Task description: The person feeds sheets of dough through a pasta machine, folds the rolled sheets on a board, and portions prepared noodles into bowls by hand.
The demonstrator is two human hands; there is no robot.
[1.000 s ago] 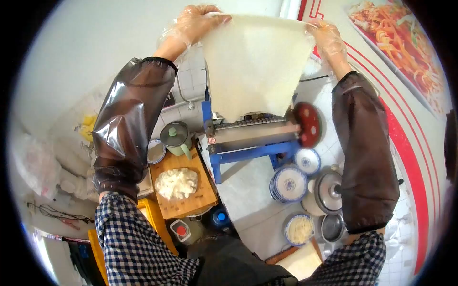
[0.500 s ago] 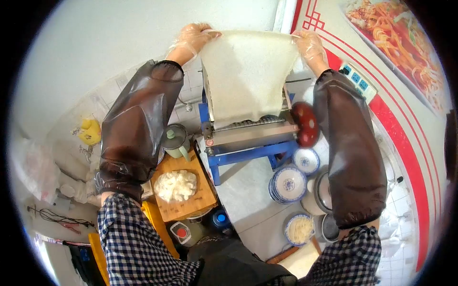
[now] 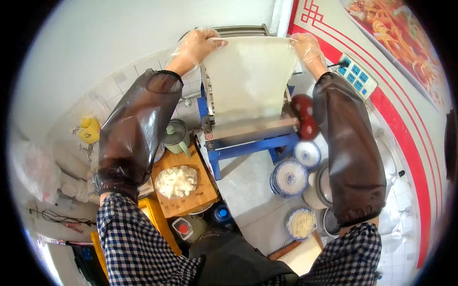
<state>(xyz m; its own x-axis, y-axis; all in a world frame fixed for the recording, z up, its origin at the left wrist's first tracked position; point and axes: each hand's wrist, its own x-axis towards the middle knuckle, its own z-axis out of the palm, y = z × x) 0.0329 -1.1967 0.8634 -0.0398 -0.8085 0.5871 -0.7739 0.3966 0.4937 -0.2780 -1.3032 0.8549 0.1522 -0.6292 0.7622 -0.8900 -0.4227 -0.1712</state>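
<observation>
A wide pale dough sheet (image 3: 250,78) hangs stretched between my two hands, its lower end resting on a blue-framed dough roller machine (image 3: 257,145). My left hand (image 3: 198,45), in a clear plastic glove, pinches the sheet's upper left corner. On the other side, my right hand (image 3: 307,50), gloved the same way, grips the upper right corner. The sheet covers most of the machine's rollers. Beside the machine's right end is a dark red rounded part (image 3: 304,117) with pale spots.
On the left, a wooden board (image 3: 174,207) bears a lump of dough pieces (image 3: 176,182), behind which stands a lidded green pot (image 3: 176,136). Stacked blue-rimmed plates (image 3: 289,178) and a bowl of noodles (image 3: 301,224) are on the right, below a power strip (image 3: 355,78) on the wall.
Both hands have come slightly lower in view with the dough sheet's top edge. The sheet's lower end now hides the ridged roller that showed before.
</observation>
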